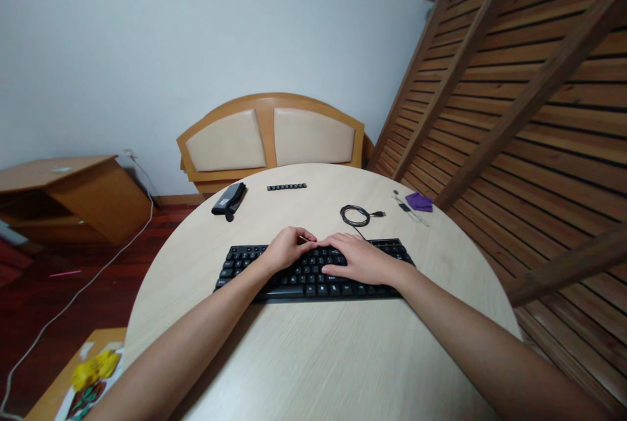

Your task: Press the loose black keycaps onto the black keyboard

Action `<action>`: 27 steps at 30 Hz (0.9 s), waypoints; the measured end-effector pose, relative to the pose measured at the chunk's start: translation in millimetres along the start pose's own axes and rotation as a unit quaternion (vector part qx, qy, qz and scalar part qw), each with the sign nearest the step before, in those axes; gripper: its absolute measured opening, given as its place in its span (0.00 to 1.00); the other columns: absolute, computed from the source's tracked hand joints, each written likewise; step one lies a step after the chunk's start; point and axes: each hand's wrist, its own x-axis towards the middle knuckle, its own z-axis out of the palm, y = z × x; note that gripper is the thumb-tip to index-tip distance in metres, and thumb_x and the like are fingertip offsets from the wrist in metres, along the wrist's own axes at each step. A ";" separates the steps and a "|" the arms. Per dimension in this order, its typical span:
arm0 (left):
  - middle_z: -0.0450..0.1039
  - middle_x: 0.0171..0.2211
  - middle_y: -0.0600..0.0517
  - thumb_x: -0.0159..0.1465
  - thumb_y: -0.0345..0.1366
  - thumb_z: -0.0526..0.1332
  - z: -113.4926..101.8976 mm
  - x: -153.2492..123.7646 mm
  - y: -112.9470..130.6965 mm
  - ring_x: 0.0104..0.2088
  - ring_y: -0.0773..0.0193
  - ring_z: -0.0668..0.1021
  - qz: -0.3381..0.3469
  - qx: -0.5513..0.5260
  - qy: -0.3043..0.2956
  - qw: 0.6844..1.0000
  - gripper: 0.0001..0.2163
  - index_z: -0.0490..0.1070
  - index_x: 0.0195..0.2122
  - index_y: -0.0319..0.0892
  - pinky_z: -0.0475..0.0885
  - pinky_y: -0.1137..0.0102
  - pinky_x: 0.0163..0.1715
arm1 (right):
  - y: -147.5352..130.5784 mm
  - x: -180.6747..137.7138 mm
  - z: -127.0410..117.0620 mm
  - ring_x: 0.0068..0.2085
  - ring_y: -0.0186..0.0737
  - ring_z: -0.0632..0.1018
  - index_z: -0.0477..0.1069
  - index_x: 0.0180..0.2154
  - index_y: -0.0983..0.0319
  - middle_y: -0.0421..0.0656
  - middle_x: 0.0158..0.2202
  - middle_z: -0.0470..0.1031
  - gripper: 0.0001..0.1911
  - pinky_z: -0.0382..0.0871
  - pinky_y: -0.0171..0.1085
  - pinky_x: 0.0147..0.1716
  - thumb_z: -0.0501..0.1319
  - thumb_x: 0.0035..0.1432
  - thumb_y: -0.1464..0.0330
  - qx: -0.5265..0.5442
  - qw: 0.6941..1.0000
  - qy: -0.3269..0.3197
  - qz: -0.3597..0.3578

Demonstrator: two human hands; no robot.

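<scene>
A black keyboard (294, 290) lies flat on the round pale table, its long side toward me. My left hand (287, 250) is over its upper middle, thumb and fingers closed in a pinch. Something thin and dark shows at those fingertips, too small to name. Resting on the right half of the keyboard is my right hand (360, 258), fingers stretched out and thumb apart, its fingertips meeting the left ones near the top rows. The hands hide many of the keys. Behind the keyboard lies its coiled black cable (355, 223) with a USB plug (378, 214).
Toward the table's far side are a row of black keycaps (287, 187) and a dark pouch (230, 199). A purple cloth (419, 202) and a thin wire tool (414, 213) lie far right. Wooden slats (539, 114) lean close by on the right.
</scene>
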 end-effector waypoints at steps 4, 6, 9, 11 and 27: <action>0.82 0.37 0.48 0.63 0.38 0.63 0.7 -1.6 1.2 0.38 0.58 0.82 0.017 0.025 0.003 1.000 0.09 0.80 0.38 0.39 0.74 0.68 0.42 | -0.2 0.2 -0.3 0.56 0.51 0.73 0.69 0.57 0.56 0.48 0.54 0.74 0.25 0.63 0.50 0.56 0.61 0.62 0.52 -0.005 1.000 -0.008 -0.006; 0.82 0.37 0.48 0.63 0.38 0.63 0.6 -2.4 1.7 0.38 0.59 0.82 0.019 0.021 0.004 1.000 0.09 0.79 0.38 0.39 0.74 0.68 0.42 | -0.5 0.1 -0.7 0.56 0.51 0.72 0.68 0.58 0.55 0.48 0.54 0.74 0.26 0.63 0.50 0.56 0.61 0.62 0.52 -0.005 1.000 -0.009 -0.004; 0.82 0.37 0.48 0.63 0.38 0.62 0.4 -3.2 2.4 0.37 0.59 0.81 0.021 0.010 0.003 1.000 0.09 0.78 0.38 0.39 0.74 0.68 0.42 | -1.2 -0.5 -1.6 0.56 0.51 0.72 0.67 0.58 0.56 0.48 0.55 0.73 0.26 0.63 0.51 0.57 0.61 0.63 0.52 -0.008 1.000 -0.013 -0.001; 0.82 0.36 0.48 0.63 0.38 0.62 0.4 -3.4 3.5 0.37 0.60 0.81 0.023 0.006 0.001 1.000 0.09 0.78 0.38 0.39 0.73 0.68 0.41 | -1.8 -1.0 -2.5 0.58 0.51 0.71 0.67 0.59 0.56 0.48 0.57 0.72 0.27 0.62 0.51 0.58 0.60 0.63 0.52 -0.014 1.000 -0.017 -0.004; 0.79 0.48 0.44 0.67 0.37 0.57 -44.9 82.0 -14.6 0.48 0.53 0.79 0.019 0.310 0.057 0.949 0.13 0.77 0.48 0.39 0.72 0.64 0.49 | 15.5 -10.2 -23.4 0.56 0.52 0.71 0.68 0.58 0.57 0.48 0.55 0.73 0.28 0.62 0.50 0.58 0.63 0.60 0.52 0.004 0.999 -0.039 0.022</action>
